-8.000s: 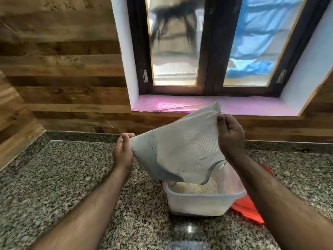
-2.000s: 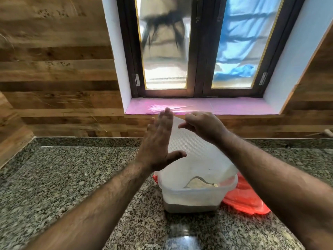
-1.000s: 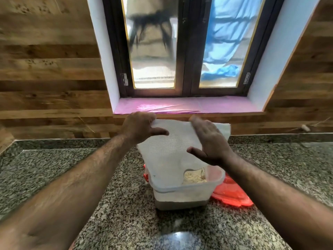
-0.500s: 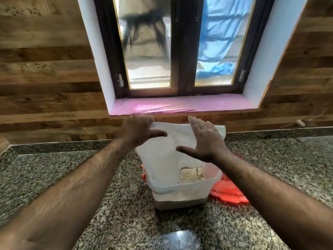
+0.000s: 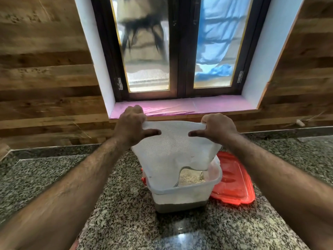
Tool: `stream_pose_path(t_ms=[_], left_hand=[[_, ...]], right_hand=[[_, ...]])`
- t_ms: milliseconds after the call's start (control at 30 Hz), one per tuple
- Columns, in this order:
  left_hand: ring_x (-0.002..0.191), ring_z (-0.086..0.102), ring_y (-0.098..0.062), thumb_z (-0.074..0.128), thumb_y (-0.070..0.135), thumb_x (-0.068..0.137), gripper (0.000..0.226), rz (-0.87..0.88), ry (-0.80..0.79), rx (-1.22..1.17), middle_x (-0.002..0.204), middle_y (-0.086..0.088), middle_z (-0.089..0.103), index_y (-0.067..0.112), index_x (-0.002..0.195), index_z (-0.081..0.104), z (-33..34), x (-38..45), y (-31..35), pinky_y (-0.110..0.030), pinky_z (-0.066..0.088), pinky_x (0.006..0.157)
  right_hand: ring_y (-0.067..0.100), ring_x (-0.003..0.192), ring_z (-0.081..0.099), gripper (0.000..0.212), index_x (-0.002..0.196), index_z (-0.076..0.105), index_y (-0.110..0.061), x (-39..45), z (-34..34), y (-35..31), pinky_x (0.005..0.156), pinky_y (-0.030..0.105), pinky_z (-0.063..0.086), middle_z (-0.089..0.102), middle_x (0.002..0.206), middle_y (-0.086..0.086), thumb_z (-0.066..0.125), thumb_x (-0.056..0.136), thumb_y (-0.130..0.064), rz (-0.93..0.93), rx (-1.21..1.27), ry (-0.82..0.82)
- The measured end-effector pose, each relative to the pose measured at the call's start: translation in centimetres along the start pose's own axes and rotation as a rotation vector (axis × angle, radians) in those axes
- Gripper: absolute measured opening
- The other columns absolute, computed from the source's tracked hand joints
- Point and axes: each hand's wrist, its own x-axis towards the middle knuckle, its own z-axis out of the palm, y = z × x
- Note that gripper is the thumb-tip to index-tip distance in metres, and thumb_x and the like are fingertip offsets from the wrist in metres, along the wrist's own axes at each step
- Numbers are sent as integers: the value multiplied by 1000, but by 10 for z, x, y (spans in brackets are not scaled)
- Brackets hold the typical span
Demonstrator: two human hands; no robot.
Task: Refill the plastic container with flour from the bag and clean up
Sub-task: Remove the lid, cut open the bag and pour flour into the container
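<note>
A red lid (image 5: pixel 234 183) lies below the right fingers, touching the tub (image 5: pixel 182 193). Both hands, left (image 5: pixel 130 126) and right (image 5: pixel 217 128), pinch the white mesh bag's (image 5: pixel 171 152) top corners; it hangs upside-down into the tub, above pale flour (image 5: pixel 190 178).

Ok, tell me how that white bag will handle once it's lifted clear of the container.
Probably floppy: the white bag sags between the left hand and right hand. Likely light, since it looks nearly flat and empty. Its mouth may shed leftover flour.
</note>
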Motion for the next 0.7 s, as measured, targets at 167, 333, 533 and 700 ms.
stream_pose_path(t_ms=[167,333,533,700], left_hand=[[87,55,-17,69,82,79,77,93,-106,93,101,-4,65,17,117,57,-4,7,37,-35,52,78],[72,63,-16,59,59,102,46,134,-158,138,83,0,67,16,114,69,-6,19,51,-32,54,69],[48,37,-9,46,71,99,55,112,17,-130,54,12,39,25,70,49,-8,12,0,-27,30,52],[49,30,-9,49,70,100,58,-1,90,-284,53,8,33,29,62,35,-15,11,-24,-29,25,50]], right_hand=[[14,62,63,77,82,73,-15,2,-5,-14,52,26,49,67,72,-2,64,72,-90,-79,77,47],[16,70,66,68,77,72,-19,13,-19,-22,61,34,53,69,73,-3,74,69,-87,-74,289,-20],[29,72,63,100,82,65,-12,10,10,11,73,48,56,69,80,16,21,82,-102,298,900,171],[31,68,53,116,77,60,-1,-6,61,-7,65,47,43,55,71,15,23,67,-110,316,1219,-17]])
